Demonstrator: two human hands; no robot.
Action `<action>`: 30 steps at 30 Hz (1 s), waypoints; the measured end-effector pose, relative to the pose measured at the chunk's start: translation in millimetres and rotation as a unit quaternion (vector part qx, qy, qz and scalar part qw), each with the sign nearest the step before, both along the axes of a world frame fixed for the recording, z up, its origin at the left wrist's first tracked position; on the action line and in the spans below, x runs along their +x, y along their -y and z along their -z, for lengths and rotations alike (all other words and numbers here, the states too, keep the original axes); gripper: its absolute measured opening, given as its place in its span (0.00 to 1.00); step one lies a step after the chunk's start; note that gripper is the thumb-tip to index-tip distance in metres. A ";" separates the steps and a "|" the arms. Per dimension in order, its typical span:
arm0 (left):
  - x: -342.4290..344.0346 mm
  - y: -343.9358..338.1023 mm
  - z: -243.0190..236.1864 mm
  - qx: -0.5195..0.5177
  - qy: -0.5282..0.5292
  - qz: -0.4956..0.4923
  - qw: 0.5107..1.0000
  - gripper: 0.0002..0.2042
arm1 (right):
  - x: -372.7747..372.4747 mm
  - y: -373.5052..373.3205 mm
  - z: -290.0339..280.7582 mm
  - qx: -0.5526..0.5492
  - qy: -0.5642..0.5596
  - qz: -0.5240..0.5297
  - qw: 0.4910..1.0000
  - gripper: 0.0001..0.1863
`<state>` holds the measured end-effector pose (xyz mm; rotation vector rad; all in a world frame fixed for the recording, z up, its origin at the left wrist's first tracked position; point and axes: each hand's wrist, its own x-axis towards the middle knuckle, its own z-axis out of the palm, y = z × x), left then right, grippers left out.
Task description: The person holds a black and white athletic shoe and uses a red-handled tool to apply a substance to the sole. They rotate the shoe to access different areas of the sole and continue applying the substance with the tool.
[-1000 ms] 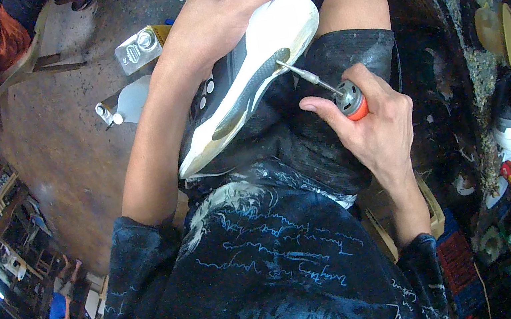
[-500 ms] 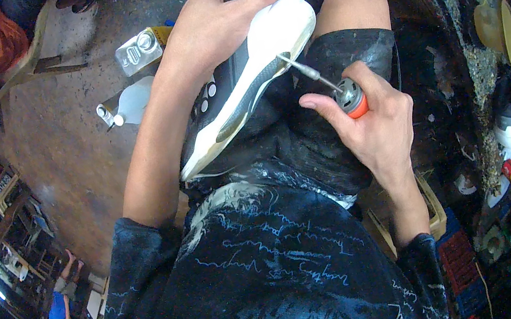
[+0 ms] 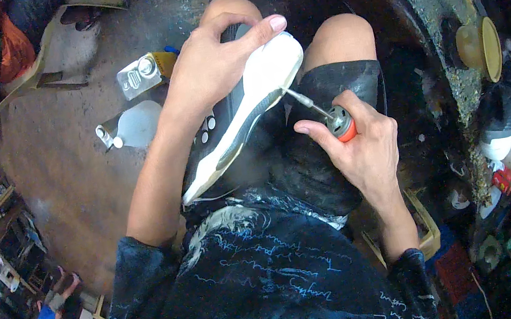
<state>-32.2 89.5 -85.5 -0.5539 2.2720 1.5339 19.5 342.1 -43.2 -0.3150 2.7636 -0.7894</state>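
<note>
One white-soled shoe (image 3: 271, 65), far centre, far end clamped in left hand (image 3: 203, 67); one handheld tool (image 3: 339, 122), clasped in right hand (image 3: 366, 141), tip at sole's right edge, work seemingly under way, amount left untellable.

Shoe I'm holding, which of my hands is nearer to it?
Left. Your left hand grips the shoe at its far end; your right hand is apart, off to the shoe's right, holding a rotary tool that points toward it.
</note>
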 end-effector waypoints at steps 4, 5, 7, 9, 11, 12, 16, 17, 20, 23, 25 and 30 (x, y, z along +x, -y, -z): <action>-0.1 0.3 -1.8 -0.002 -0.004 0.001 1.000 0.34 | -3.3 0.3 2.7 -0.023 0.002 0.029 0.999 0.34; 1.3 0.2 -1.8 0.003 -0.014 0.004 1.000 0.34 | -3.2 -0.3 2.7 -0.027 0.001 0.029 0.999 0.34; 2.5 -0.1 -0.5 0.010 -0.044 0.006 0.999 0.34 | -1.8 -1.6 1.4 -0.021 -0.004 0.003 1.000 0.33; 4.1 -0.9 0.8 0.027 -0.012 -0.013 0.999 0.35 | 0.0 -2.4 0.1 -0.028 0.000 -0.009 1.000 0.32; 4.7 -1.1 2.1 0.024 0.012 -0.028 0.999 0.36 | 0.2 -2.4 0.2 -0.020 0.010 0.004 1.000 0.32; 4.0 -0.8 2.6 0.019 0.010 -0.027 0.999 0.36 | -0.1 -2.1 0.5 -0.016 0.016 0.009 1.000 0.32; 3.6 0.0 2.7 -0.013 -0.002 -0.020 1.000 0.37 | 3.0 -0.9 -1.6 -0.014 -0.006 -0.021 1.000 0.31; 3.4 0.4 2.2 -0.025 -0.008 -0.016 1.000 0.37 | 3.5 -0.5 -2.3 -0.006 -0.008 -0.034 0.999 0.30; 4.2 1.4 -0.6 -0.030 0.014 -0.018 0.999 0.37 | 1.9 -0.6 -3.2 -0.009 -0.002 -0.025 1.000 0.28; 8.9 -1.7 -4.5 -0.058 -0.012 -0.012 0.998 0.37 | -1.3 -1.9 -2.1 -0.035 0.022 0.020 0.999 0.28; 12.4 -3.8 -7.8 -0.050 -0.014 -0.014 0.999 0.37 | -2.9 -3.5 -0.2 -0.044 0.031 0.040 0.998 0.27; 16.2 -5.2 -20.2 -0.083 -0.017 -0.013 0.996 0.33 | -14.6 -19.1 8.7 -0.161 0.123 0.103 0.974 0.24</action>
